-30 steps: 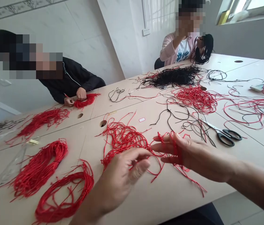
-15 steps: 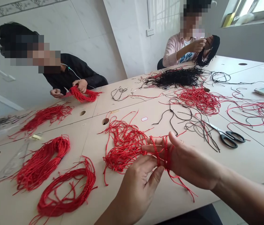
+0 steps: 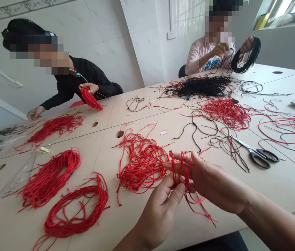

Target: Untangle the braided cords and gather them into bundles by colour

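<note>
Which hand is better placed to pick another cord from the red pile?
Left, probably: the left hand lies nearest the red pile, while the right hand is farther and has cords looped over its fingers.

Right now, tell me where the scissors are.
In the head view, the scissors lie flat on the table right of centre, just beyond the right hand wound with red cords, blades among loose black cords, handles pointing right.
</note>
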